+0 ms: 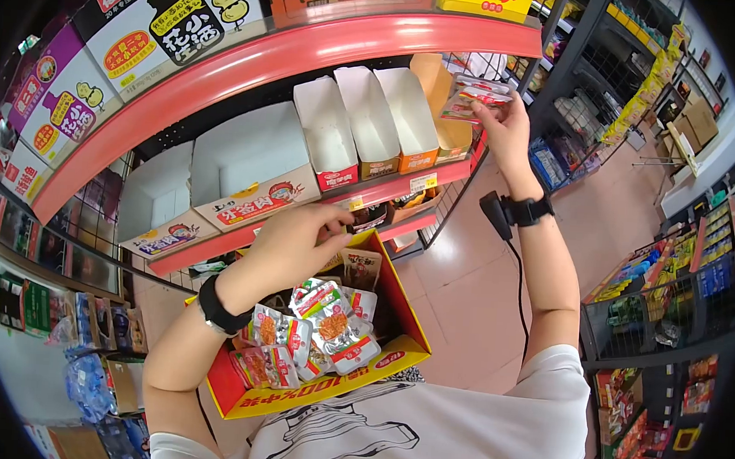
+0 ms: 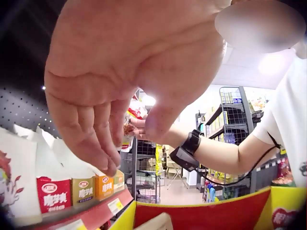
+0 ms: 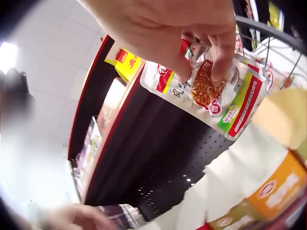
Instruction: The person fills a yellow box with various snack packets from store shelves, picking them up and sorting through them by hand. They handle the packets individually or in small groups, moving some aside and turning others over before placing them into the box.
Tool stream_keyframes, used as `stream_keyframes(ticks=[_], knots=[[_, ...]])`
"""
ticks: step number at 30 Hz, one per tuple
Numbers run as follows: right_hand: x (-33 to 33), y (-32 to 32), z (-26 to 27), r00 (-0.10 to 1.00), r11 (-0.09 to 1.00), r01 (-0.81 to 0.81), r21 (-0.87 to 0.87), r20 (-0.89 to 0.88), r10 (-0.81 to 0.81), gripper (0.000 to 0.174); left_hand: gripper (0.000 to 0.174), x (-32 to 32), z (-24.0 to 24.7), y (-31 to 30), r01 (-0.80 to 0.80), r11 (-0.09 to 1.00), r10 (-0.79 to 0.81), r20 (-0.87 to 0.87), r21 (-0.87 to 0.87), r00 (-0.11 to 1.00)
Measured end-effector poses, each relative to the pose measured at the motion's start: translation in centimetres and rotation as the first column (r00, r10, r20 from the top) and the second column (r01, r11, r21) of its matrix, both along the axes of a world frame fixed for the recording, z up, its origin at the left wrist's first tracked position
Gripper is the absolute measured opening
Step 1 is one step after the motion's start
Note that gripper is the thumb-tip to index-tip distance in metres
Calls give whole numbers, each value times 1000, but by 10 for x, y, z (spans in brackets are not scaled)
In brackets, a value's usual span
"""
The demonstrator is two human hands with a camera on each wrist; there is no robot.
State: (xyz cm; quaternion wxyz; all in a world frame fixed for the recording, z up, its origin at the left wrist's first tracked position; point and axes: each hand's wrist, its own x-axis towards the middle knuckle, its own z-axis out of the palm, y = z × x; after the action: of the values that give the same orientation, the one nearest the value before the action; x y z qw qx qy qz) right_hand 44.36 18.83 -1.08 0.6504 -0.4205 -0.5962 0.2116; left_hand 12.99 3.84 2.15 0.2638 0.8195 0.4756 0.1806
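Before your torso, the yellow box [image 1: 315, 390] keeps foil pouches [image 1: 334, 327] within reach; above it, your empty left hand [image 1: 295, 242] hangs loosely bent. Near the end carton [image 1: 455, 140], your right hand [image 1: 506, 130] pinches at least one pouch [image 3: 206, 93], likely high to free its lower edge.

Silver snack packet [image 3: 208, 93] — red-and-green printed, tilted — pinched in the right hand [image 1: 506, 130].

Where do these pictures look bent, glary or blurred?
Head view: the red shelf edge bows, glare spots the floor. Left wrist view: the ceiling light is washed out, an upper-right oval blurred. Right wrist view: the pouch is fairly sharp, the left hand soft.
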Motion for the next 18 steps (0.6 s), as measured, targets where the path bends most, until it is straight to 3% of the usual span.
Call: stream_keyframes(ticks=[4,9,11,14,16,18], knots=[[5,40,-23,973,980,188,-72,153,-175,48,19,-11,3,-15,-5,997,5,-7,-75,1000],[-3,89,-31,861,909,415,-36,340,-379,40,21,-20,6,-35,83,974,-124,-190,-210,974],[-11,97,-28,845,894,442,-72,367,-389,40,23,-25,-3,-45,129,973,-175,-251,-191,952],[-13,125,-41,811,880,471,-60,422,-405,40,26,-30,-7,-50,166,928,-283,-340,-333,897],[-9,155,-56,906,892,346,-291,349,-238,38,29,-35,-14,-54,167,928,-294,-381,-332,877],[-2,187,-79,914,929,288,-232,358,-194,35,32,-40,-23,-56,184,942,-274,-328,-279,904]])
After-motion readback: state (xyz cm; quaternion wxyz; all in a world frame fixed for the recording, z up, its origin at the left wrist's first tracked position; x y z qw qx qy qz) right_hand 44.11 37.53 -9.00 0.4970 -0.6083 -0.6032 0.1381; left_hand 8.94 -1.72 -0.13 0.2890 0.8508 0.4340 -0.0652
